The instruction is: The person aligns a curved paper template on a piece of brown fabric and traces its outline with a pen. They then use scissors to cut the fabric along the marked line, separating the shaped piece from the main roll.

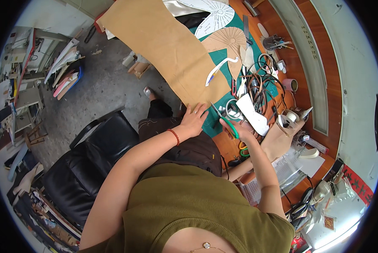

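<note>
A long sheet of brown paper (168, 46) lies across the table's edge, its far end reaching to the upper left over the floor. On its near corner rests my left hand (192, 121), palm down, fingers spread. My right hand (238, 130) grips green-handled scissors (230, 125). Their blades point up and left toward the paper's near edge, close to my left fingertips. Whether the blades touch the paper I cannot tell. A white curved ruler (221, 66) lies on the sheet, with a blue-and-yellow pen (211, 79) against it.
A green cutting mat (217, 122) shows under the paper. Right of it are tangled brown and black straps (258, 90), a white piece (253, 114) and a pink mug (290, 85). Paper patterns (216, 19) lie at the back. A black chair (92, 168) stands at my left.
</note>
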`<state>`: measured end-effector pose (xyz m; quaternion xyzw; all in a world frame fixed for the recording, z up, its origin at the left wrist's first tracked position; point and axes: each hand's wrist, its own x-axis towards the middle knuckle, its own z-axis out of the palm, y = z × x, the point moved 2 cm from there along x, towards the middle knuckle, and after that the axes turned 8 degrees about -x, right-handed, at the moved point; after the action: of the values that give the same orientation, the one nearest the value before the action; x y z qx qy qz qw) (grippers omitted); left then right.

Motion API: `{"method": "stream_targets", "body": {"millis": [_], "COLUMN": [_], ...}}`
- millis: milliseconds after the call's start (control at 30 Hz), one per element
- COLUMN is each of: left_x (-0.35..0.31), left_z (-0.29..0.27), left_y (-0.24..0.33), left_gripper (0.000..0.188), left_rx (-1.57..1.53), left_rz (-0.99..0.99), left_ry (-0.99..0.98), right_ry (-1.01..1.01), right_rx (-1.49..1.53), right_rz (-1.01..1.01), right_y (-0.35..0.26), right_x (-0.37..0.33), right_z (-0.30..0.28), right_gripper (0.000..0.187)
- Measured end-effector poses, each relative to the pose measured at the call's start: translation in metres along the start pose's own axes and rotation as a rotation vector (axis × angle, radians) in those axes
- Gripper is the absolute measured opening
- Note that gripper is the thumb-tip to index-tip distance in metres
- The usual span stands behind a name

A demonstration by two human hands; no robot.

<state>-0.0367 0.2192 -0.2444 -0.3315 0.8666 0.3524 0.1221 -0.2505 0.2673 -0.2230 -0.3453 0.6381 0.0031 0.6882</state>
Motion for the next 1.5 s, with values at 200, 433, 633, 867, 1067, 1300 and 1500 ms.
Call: {"method": "stream_targets", "body": {"millis": [200, 433, 633, 867, 1067, 1300, 1500], "left_x": [-0.004, 0.001, -0.001, 0.002, -0.001, -0.01, -0.016], "left_z": [0.002, 0.0, 0.0, 0.002, 0.005, -0.003, -0.002], "left_y": [0.001, 0.013, 0.006, 0.007, 0.008, -0.004, 0.003], "left_gripper": [0.076, 0.078, 0.08, 0.08, 0.082, 0.079, 0.078], "left_rx": [0.0, 0.015, -0.04, -0.045, -0.154, -0.18, -0.213], "left_rz": [0.001, -0.034, -0.029, -0.029, -0.026, 0.014, 0.126], "left_ry": [0.011, 0.036, 0.033, 0.071, 0.139, 0.165, 0.208], "right_ry": [-0.005, 0.007, 0.008, -0.043, -0.096, -0.115, -0.142], "right_rx": [-0.072, -0.113, -0.11, -0.058, -0.018, -0.099, -0.087], "right_rz": [0.056, 0.065, 0.058, -0.046, -0.021, -0.017, -0.033], "right_y": [0.013, 0.001, -0.02, -0.016, -0.014, -0.01, -0.011], "right_x": [0.005, -0.004, -0.015, -0.015, -0.011, 0.009, 0.008], "right_z": [0.0, -0.004, -0.004, -0.006, -0.011, -0.008, -0.007], "right_gripper": [0.054, 0.047, 0.047, 0.052, 0.055, 0.064, 0.064]}}
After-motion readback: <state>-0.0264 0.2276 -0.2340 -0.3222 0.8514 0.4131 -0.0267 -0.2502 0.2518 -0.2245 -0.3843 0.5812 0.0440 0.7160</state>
